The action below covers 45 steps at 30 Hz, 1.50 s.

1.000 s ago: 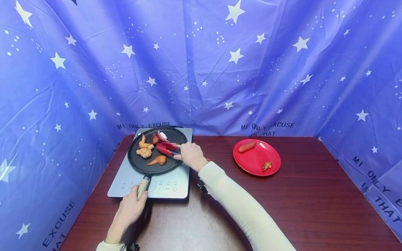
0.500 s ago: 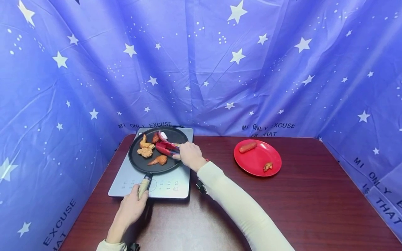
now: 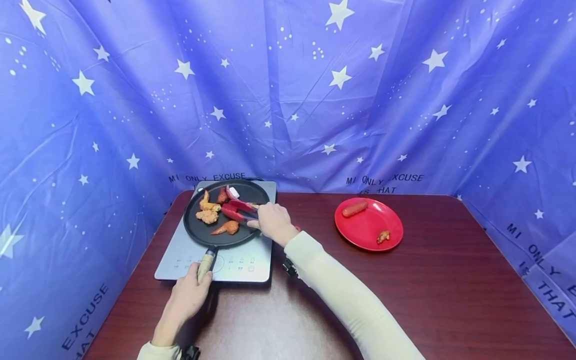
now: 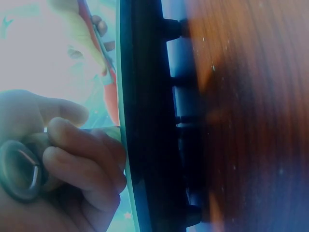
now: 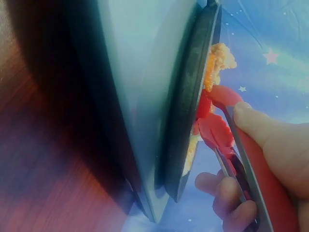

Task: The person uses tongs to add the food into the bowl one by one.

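My left hand grips the tan handle of a round black frying pan. In the left wrist view, the fingers of that hand curl round the handle. My right hand holds red-ended tongs low over the pan's right half. The right wrist view shows the tongs with their red heads apart. Around them in the pan are a golden wing, a fried chicken chunk, an orange-brown drumstick-like piece, a dark reddish piece and a pink-and-white piece. Food beyond the tongs is partly hidden.
Under the pan lies a silver induction cooktop with touch controls, on the dark red wooden table. To the right, a red plate holds a sausage and a small browned piece. A blue star-patterned curtain surrounds the table.
The tongs' red ends have shifted slightly left in the pan. My left hand keeps its grip on the handle, and the food and plate stay in place.
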Available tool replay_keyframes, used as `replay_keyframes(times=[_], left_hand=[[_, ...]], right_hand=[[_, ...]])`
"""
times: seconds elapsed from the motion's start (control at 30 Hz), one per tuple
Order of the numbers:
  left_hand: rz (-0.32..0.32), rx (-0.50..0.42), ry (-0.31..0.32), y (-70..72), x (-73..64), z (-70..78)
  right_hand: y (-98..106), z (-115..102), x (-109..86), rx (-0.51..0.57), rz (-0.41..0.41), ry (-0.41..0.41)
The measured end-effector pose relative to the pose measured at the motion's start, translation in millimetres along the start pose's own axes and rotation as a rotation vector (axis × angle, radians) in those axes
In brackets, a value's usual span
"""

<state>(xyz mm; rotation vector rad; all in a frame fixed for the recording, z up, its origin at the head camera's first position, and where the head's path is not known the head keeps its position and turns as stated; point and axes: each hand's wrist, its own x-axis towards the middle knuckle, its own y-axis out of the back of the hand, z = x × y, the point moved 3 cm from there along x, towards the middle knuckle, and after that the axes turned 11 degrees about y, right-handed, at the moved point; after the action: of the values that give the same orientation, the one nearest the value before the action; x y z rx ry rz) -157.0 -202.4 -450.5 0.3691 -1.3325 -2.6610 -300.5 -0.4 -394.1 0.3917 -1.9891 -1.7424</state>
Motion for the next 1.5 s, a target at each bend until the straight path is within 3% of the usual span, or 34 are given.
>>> replay_keyframes(times=[0.37,0.63,1.1,1.5], left_hand=[[0.001,-0.004,-0.003,0.3,0.1,0.4],[0.014,0.002,-0.004,-0.4,0.6,-0.8],[0.018,-0.002,-0.003,-1.4,1.4,-1.6],[0.019,-0.007,0.0,-0.9,2.2,-2.0]], right_hand=[[14,5,-13.1,0.008,0.028,-0.023],[21,19,-32.5,-0.006,0.139,-0.018],[32,82,-88.1,-0.072,0.34,-0.054],[25,126,-128.2,-0.049,0.36,-0.193]])
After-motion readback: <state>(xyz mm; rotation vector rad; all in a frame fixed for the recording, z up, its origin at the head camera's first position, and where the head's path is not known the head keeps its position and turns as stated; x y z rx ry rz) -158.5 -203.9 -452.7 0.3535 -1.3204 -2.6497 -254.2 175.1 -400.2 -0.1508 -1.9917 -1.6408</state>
